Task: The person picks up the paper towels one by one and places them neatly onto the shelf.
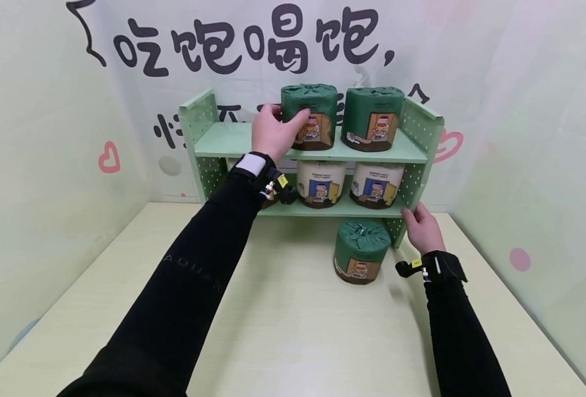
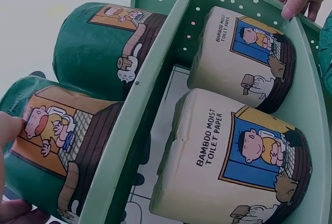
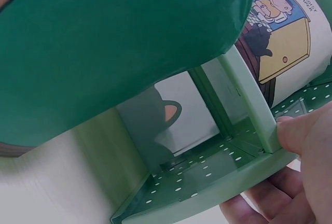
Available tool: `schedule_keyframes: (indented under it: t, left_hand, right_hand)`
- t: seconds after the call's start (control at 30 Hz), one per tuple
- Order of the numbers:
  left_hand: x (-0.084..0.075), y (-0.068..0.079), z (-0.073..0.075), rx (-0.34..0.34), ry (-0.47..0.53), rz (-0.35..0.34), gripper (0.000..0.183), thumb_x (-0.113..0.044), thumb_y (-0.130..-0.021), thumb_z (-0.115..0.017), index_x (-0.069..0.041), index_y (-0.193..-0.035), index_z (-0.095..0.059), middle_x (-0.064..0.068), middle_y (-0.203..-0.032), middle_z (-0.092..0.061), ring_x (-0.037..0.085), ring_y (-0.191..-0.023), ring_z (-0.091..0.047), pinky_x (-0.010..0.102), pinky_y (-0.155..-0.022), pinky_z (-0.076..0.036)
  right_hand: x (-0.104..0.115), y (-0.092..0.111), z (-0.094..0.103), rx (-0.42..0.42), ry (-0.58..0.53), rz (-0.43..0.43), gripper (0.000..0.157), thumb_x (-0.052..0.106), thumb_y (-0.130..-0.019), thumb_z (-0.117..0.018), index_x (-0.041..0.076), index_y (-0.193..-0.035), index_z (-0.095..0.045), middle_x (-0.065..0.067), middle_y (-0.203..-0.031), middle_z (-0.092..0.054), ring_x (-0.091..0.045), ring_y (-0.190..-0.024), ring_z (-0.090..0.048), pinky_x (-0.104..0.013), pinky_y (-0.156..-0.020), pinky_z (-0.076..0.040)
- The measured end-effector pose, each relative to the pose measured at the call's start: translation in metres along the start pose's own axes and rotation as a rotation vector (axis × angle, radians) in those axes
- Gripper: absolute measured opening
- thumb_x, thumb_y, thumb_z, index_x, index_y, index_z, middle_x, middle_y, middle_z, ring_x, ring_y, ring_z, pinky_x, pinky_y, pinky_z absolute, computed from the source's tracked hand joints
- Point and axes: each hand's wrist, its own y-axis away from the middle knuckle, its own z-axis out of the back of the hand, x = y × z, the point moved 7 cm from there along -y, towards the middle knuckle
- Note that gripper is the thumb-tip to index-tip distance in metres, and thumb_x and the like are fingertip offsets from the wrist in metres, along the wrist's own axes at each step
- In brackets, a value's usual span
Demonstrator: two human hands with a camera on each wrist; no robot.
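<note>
My left hand (image 1: pixel 275 131) grips a green-wrapped toilet paper roll (image 1: pixel 318 105) on the top board of a green shelf (image 1: pixel 228 138), thumb across its front. Beside it stands a second green roll (image 1: pixel 372 118), a small gap between them. With my right hand (image 1: pixel 424 229) I hold the shelf's right side panel at the lower board, the thumb in front and the fingers behind it in the right wrist view. One more green roll (image 1: pixel 361 251) stands on the table below the lower board, left of that hand.
White toilet paper rolls (image 1: pixel 321 182) stand on the lower board, one partly hidden by my left wrist. A pale table (image 1: pixel 293 331) carries the shelf. Walls with lettering and hearts close in the back and both sides.
</note>
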Motion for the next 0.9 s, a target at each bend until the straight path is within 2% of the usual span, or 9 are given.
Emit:
schedule_keyframes:
  t: [0.2, 0.33, 0.53, 0.9]
  left_hand:
    - [0.008, 0.002, 0.007, -0.028, 0.045, -0.057, 0.067, -0.054, -0.094, -0.061, -0.009, -0.140, -0.046, 0.006, -0.130, -0.051, 0.013, -0.112, -0.046, 0.025, -0.093, -0.041]
    - [0.005, 0.006, 0.012, -0.041, 0.104, -0.118, 0.061, -0.050, -0.094, -0.063, -0.010, -0.138, -0.050, 0.004, -0.131, -0.050, 0.012, -0.115, -0.045, 0.023, -0.096, -0.039]
    - [-0.002, 0.022, 0.007, -0.002, 0.167, -0.202, 0.055, -0.045, -0.093, -0.067, -0.012, -0.136, -0.053, 0.000, -0.132, -0.050, 0.010, -0.118, -0.044, 0.023, -0.095, -0.041]
    - [0.002, 0.048, -0.001, 0.000, 0.283, -0.275, 0.048, -0.038, -0.093, -0.068, -0.011, -0.131, -0.059, 0.000, -0.128, -0.055, 0.011, -0.115, -0.048, 0.025, -0.092, -0.044]
  right_hand:
    - [-0.001, 0.000, -0.001, 0.001, 0.007, 0.007, 0.047, 0.030, -0.109, -0.042, 0.008, -0.150, -0.039, -0.021, -0.138, -0.050, -0.034, -0.124, -0.044, -0.058, -0.105, -0.032]
    - [0.000, 0.000, -0.001, 0.004, 0.003, 0.007, 0.047, 0.030, -0.109, -0.042, 0.008, -0.150, -0.039, -0.021, -0.138, -0.050, -0.035, -0.125, -0.043, -0.059, -0.105, -0.031]
    - [-0.002, -0.001, 0.000, -0.003, 0.006, 0.013, 0.047, 0.031, -0.109, -0.043, 0.008, -0.150, -0.039, -0.021, -0.138, -0.050, -0.035, -0.125, -0.044, -0.058, -0.105, -0.031]
    - [-0.001, -0.001, -0.001, -0.001, 0.005, 0.013, 0.047, 0.031, -0.109, -0.043, 0.008, -0.150, -0.039, -0.021, -0.137, -0.051, -0.035, -0.125, -0.044, -0.058, -0.106, -0.031]
